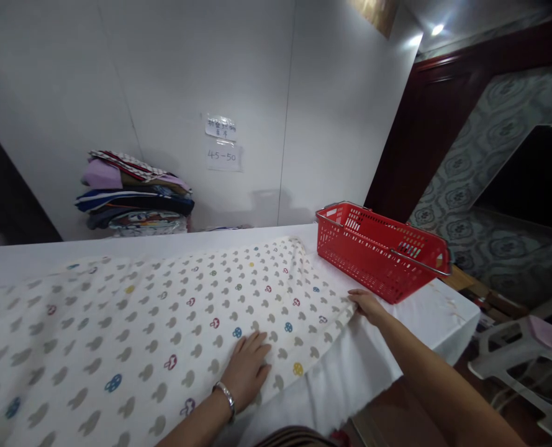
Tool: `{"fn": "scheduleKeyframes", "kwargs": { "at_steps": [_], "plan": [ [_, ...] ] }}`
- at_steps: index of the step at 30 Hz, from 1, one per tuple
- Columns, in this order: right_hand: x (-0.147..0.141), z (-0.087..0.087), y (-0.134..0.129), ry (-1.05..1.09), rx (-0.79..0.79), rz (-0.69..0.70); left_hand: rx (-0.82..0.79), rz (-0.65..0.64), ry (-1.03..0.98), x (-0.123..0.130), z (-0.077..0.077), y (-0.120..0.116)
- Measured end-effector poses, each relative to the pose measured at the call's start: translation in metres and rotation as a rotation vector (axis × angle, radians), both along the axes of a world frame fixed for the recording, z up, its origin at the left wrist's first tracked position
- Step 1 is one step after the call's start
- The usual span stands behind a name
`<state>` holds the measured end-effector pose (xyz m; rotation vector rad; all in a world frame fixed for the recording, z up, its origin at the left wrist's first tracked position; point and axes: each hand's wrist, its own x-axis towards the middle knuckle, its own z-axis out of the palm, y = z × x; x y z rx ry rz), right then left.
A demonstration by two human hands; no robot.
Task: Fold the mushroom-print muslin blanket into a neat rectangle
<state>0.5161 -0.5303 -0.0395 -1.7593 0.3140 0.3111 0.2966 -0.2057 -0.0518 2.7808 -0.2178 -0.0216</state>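
A white cloth printed with small mushrooms (173,310) lies spread over the table, with some soft creases. My left hand (249,367), a silver bracelet at its wrist, rests flat on the cloth near its front edge, fingers stretched out. At the cloth's right front corner, my right hand (366,305) pinches the edge between thumb and fingers. Just behind my right hand stands a red plastic basket (364,254) with metal handles, apart from the cloth.
A white-covered table (436,316) carries everything. Folded fabrics (136,192) are piled at the back left by a pale wall, where two paper labels (223,155) hang. To the right, beyond the table's end, is a plastic stool (522,347).
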Motion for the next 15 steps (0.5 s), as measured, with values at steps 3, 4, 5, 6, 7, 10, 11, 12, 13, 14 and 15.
{"fn": "scheduleKeyframes", "kwargs": {
  "at_steps": [3, 4, 5, 6, 7, 10, 11, 12, 13, 14, 15],
  "plan": [
    [0.001, 0.004, -0.031, -0.049, -0.044, -0.086, -0.038, -0.043, 0.022, 0.0, 0.005, -0.007],
    [0.0, 0.005, -0.042, -0.054, -0.063, -0.104, -0.048, -0.06, 0.038, -0.001, 0.007, -0.011],
    [-0.003, 0.004, -0.052, -0.054, -0.082, -0.113, -0.057, -0.077, 0.058, -0.001, 0.008, -0.014],
    [-0.006, 0.002, -0.061, -0.055, -0.098, -0.122, -0.062, -0.092, 0.079, -0.002, 0.009, -0.018],
    [-0.009, 0.0, -0.068, -0.056, -0.113, -0.127, -0.065, -0.105, 0.095, -0.002, 0.009, -0.021],
    [-0.02, -0.01, -0.079, -0.039, -0.168, -0.092, -0.061, -0.129, 0.108, -0.004, 0.01, -0.027],
    [-0.023, -0.013, -0.079, -0.032, -0.188, -0.063, -0.058, -0.138, 0.097, -0.005, 0.01, -0.026],
    [-0.025, -0.015, -0.078, -0.024, -0.208, -0.029, -0.055, -0.151, 0.079, -0.007, 0.009, -0.024],
    [-0.025, -0.017, -0.077, -0.017, -0.229, 0.004, -0.049, -0.161, 0.053, -0.01, 0.008, -0.021],
    [-0.025, -0.017, -0.075, -0.015, -0.255, 0.035, -0.041, -0.166, 0.02, -0.014, 0.006, -0.016],
    [-0.024, -0.018, -0.073, -0.018, -0.293, 0.061, -0.031, -0.169, -0.014, -0.019, 0.003, -0.01]
  ]
}}
